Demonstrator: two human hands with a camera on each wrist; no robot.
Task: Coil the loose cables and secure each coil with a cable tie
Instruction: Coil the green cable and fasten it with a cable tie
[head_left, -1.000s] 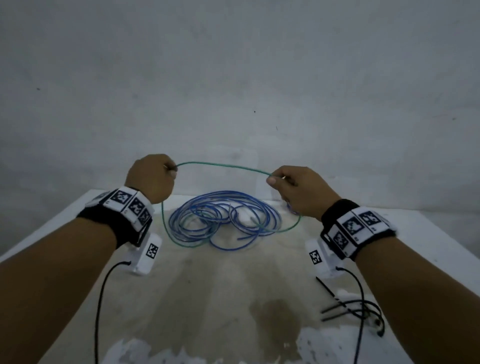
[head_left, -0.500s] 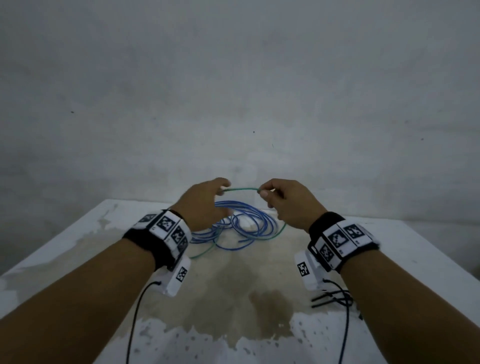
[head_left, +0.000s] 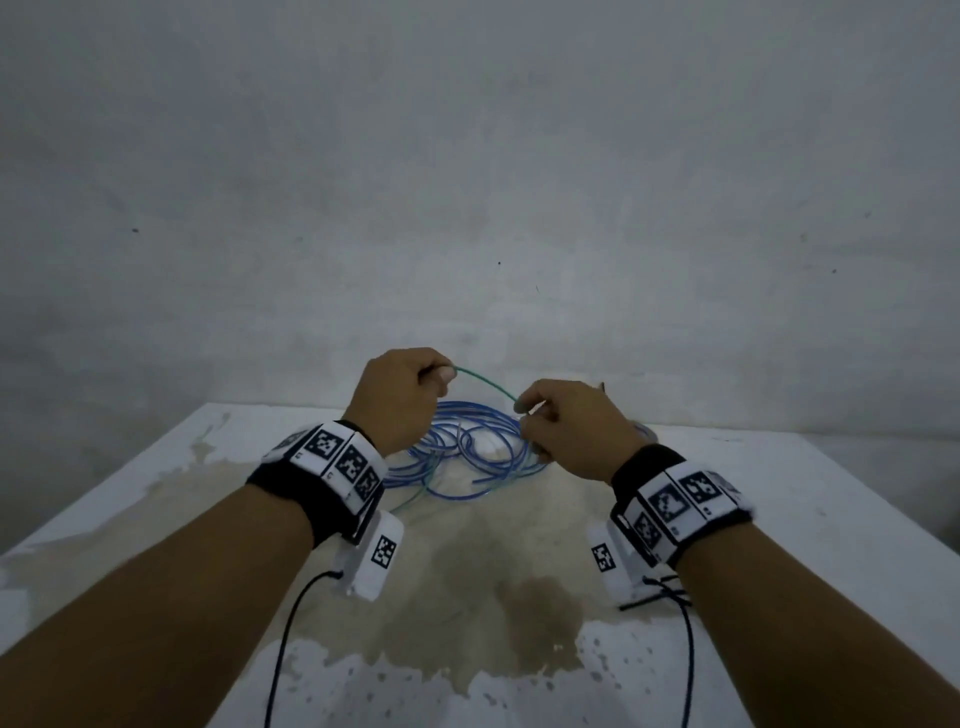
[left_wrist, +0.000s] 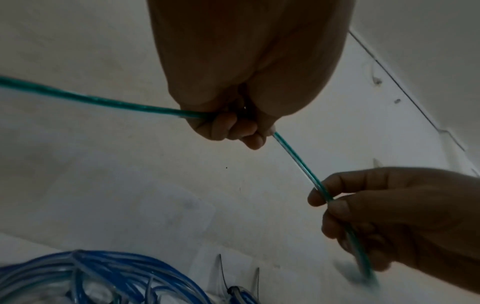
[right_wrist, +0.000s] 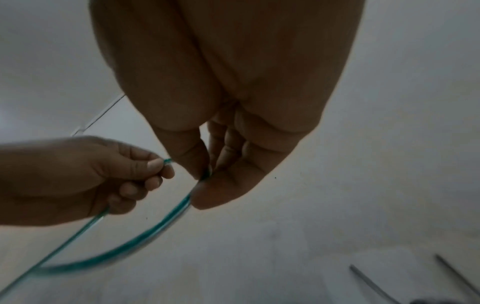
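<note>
A thin green cable (head_left: 485, 383) spans between my two hands above the table. My left hand (head_left: 400, 397) grips it in a closed fist (left_wrist: 231, 129), and the cable runs out of both sides of that fist. My right hand (head_left: 563, 421) pinches the same green cable (left_wrist: 298, 162) between thumb and forefinger (right_wrist: 202, 181). From the right hand the cable curves down in a loop (right_wrist: 145, 238). Behind and below the hands, a loose pile of blue cable (head_left: 467, 447) lies on the table, also in the left wrist view (left_wrist: 103, 277).
The table (head_left: 831, 493) is white with a large brownish stain in the middle. Black cable ties (head_left: 654, 592) lie near my right wrist, and two show in the right wrist view (right_wrist: 371, 283). A bare grey wall stands right behind the table.
My hands have come close together, so the stretch of green cable between them is much shorter. My left hand has risen slightly above the right.
</note>
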